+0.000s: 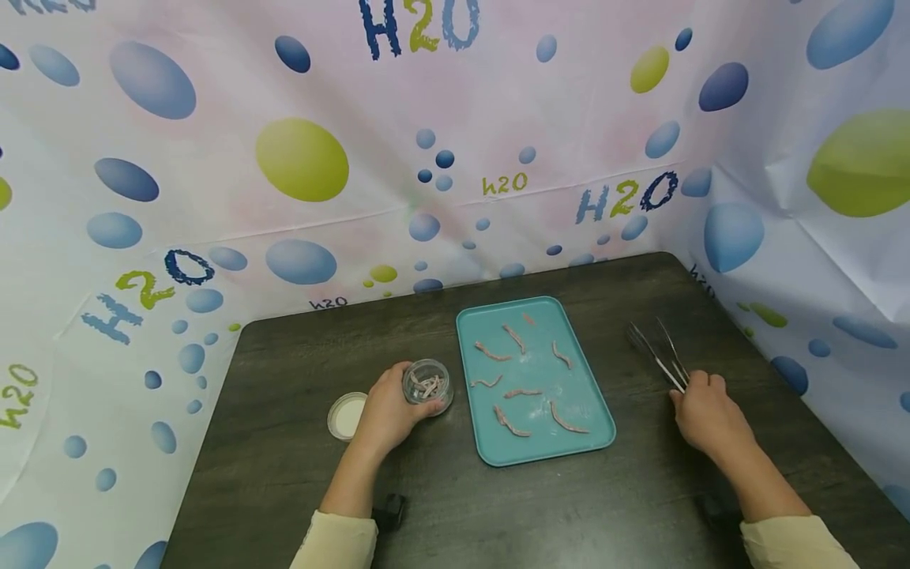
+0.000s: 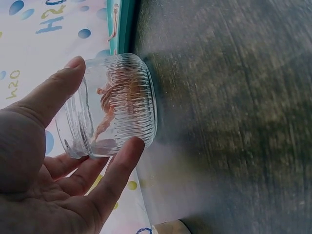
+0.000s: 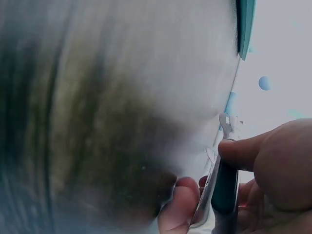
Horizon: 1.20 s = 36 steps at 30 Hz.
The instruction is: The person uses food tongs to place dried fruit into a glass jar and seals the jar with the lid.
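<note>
My left hand (image 1: 391, 415) grips a clear glass jar (image 1: 428, 387) by its side, thumb on one side and fingers on the other. The jar appears upright at the table surface, its mouth uncovered, with several thin pinkish strips (image 2: 108, 109) inside. To the right of it lies a turquoise tray (image 1: 522, 450), where more such strips (image 1: 523, 393) are spread apart. Past the tray, my right hand (image 1: 714, 419) holds metal tongs (image 1: 661, 363) between thumb and fingers. Their two arms point away from me, tips apart, with nothing seen between them.
A round lid (image 1: 347, 416) with a pale inside lies just left of my left hand. Everything stands on a dark wood-grain table (image 1: 284, 474). A printed sheet (image 1: 384, 213) with bubbles and lettering rises behind the table and along its sides.
</note>
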Tool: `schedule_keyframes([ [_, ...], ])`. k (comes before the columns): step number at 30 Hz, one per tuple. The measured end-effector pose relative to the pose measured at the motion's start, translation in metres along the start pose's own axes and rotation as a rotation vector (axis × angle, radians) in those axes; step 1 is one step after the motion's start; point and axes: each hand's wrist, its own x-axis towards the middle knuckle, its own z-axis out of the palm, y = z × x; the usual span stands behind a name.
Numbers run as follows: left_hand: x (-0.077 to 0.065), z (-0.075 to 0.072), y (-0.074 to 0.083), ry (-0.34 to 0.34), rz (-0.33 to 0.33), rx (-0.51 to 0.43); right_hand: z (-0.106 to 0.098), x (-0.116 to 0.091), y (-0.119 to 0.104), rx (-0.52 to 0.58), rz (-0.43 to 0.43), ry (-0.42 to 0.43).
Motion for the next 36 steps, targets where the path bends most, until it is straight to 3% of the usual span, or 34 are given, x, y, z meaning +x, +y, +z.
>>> schedule_keyframes([
  [14, 0.000, 0.001, 0.000, 0.005, -0.001, 0.003, -0.007, -0.001, -0.001, 0.007, 0.035, -0.027],
  [36, -0.001, 0.000, 0.000, 0.000, -0.010, 0.001, -0.016, -0.009, -0.026, -0.039, -0.023, -0.013],
])
